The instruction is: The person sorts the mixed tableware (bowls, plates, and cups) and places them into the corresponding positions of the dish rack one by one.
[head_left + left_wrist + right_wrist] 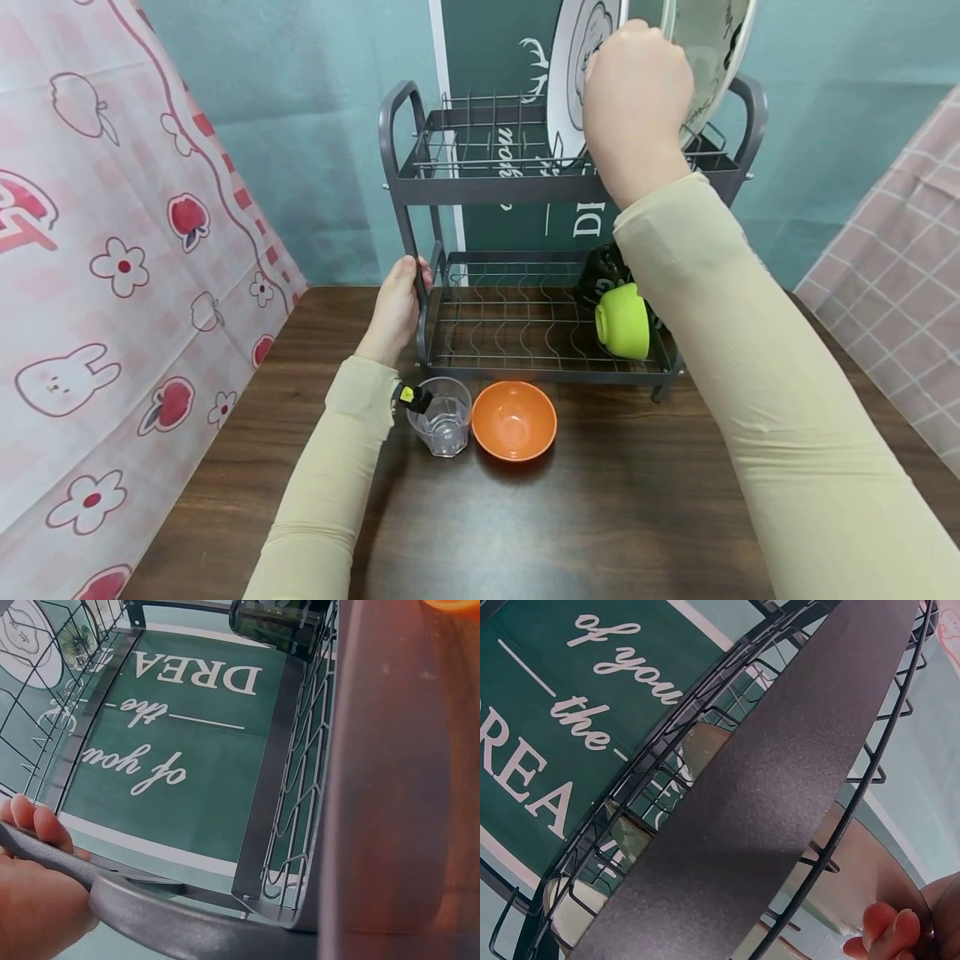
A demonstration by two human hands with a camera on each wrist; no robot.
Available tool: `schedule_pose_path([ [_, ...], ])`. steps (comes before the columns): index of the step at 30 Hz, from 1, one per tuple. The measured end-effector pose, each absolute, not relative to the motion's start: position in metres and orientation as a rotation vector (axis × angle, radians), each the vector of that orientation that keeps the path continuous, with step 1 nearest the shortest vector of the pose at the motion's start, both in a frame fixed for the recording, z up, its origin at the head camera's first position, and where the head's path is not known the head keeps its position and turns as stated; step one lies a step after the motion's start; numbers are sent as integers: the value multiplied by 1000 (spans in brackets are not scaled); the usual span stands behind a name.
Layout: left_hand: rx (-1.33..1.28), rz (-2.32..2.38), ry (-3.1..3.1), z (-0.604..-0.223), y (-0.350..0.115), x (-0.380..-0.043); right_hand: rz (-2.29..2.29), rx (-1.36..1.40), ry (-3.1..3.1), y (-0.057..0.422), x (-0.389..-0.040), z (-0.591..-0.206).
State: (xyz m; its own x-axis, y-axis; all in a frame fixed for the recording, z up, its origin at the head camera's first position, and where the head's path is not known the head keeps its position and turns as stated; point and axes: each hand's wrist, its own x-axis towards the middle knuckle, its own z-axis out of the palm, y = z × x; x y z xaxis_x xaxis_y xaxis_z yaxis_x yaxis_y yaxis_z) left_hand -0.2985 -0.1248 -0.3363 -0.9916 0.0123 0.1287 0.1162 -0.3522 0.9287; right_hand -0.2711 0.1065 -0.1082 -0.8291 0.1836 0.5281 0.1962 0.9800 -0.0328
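My left hand (395, 308) grips the left upright of a dark grey two-tier dish rack (495, 190), its fingers curled round the post. Up at the top tier, my right hand (637, 108) pinches the edge of a white plate (564, 92) that stands on edge among the wires, with a printed design on its face. In the right wrist view its curled fingers (891, 930) lie against the plate (862, 862). Right of that hand stands another patterned plate (708, 71), partly hidden behind it.
On the lower tier, a lime-green cup (624, 323) lies on its side by a dark glossy vessel (600, 271). In front of the rack, a clear plastic cup (444, 425) and an orange bowl (514, 422) stand on the wooden table (570, 517). Printed cloths hang around.
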Motion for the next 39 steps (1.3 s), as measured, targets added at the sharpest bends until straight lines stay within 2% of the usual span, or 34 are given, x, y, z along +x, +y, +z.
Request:
schedule_pose_path([
  [39,-187,-2507,-1738,-336,-128,-298,132,-272,-2579,106,-275,-109],
])
